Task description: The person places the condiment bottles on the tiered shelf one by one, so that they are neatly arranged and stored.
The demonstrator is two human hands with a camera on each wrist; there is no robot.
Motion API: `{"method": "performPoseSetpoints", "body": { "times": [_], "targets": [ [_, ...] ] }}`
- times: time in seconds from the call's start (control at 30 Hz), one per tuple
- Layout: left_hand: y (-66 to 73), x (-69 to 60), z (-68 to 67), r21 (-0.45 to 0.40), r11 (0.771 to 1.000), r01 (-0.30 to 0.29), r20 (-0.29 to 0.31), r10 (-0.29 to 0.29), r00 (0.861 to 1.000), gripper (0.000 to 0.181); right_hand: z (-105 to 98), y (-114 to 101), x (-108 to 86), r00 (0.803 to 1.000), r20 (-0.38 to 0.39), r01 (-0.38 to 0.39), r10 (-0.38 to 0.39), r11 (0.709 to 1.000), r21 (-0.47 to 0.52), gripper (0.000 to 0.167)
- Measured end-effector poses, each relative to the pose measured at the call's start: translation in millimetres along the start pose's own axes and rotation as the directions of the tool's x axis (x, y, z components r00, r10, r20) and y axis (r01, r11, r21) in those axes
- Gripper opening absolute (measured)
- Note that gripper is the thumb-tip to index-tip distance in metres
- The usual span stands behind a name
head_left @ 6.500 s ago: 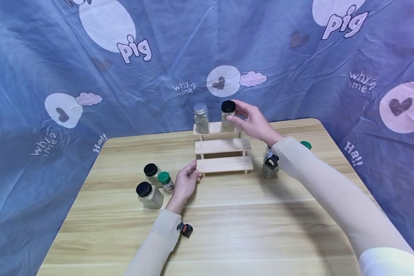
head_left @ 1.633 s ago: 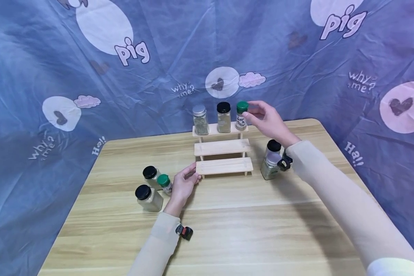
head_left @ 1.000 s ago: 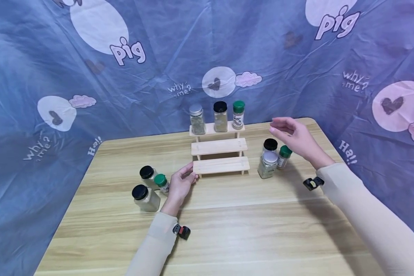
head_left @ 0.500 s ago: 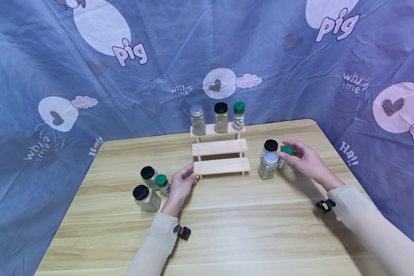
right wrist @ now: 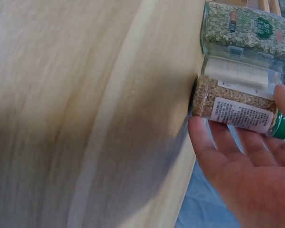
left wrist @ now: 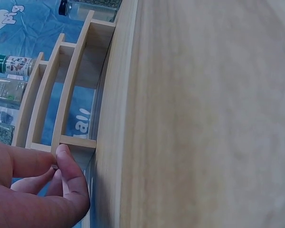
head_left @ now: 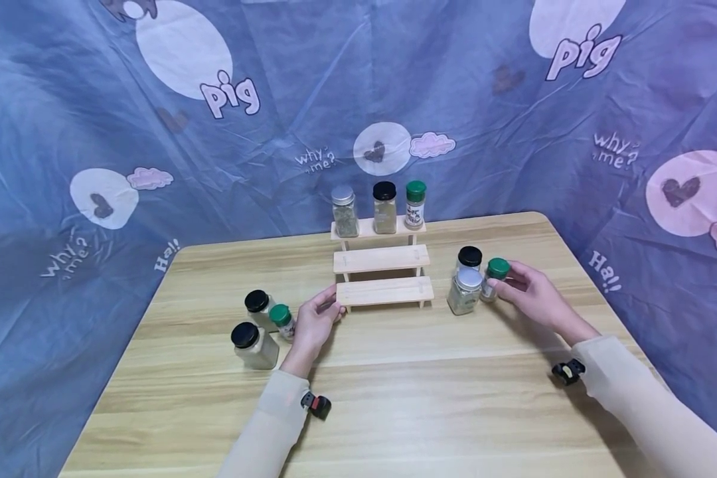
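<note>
My left hand pinches the left end of the lowest step of a three-tier wooden shelf rack; in the left wrist view the thumb and forefinger meet at its corner. My right hand has its thumb and fingers round a green-capped spice jar standing on the table. Brown grains and a white label show on that jar in the right wrist view. Beside it stand a silver-lidded jar of green flakes and a black-lidded jar, partly hidden.
On the top step stand a silver-lidded jar, a black-lidded jar and a green-capped jar. Left of my left hand are two black-lidded jars and a green-capped jar. A blue printed cloth hangs behind the table.
The black-lidded and green-capped jars were set on the top step and released. My right hand then moved right and down to another green-capped jar. The left hand stayed at the rack.
</note>
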State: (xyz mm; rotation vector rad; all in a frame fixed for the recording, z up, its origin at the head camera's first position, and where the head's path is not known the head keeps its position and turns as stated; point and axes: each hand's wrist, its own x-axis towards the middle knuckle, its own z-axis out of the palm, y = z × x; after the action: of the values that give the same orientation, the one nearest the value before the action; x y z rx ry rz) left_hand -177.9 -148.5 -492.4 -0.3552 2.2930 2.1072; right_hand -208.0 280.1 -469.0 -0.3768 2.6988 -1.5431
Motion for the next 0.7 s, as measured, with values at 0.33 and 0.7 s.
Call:
{"method": "performPoseSetpoints", "body": {
  "times": [0.33,0.7],
  "targets": [
    [2.9,-2.2,0.7,-0.003,1.000,0.006,0.001,-0.006,1.000,0.046,-25.3,-33.2,9.1,0.973,-0.134,0.199,-0.190,0.979,0.054,0.044],
    [6.2,-5.0,0.7,-0.027,1.000,-0.009,0.012,0.009,1.000,0.045,-13.6,-85.3,37.6,0.965,-0.142,0.237,-0.220,0.964,0.117,0.040]
  ]
}}
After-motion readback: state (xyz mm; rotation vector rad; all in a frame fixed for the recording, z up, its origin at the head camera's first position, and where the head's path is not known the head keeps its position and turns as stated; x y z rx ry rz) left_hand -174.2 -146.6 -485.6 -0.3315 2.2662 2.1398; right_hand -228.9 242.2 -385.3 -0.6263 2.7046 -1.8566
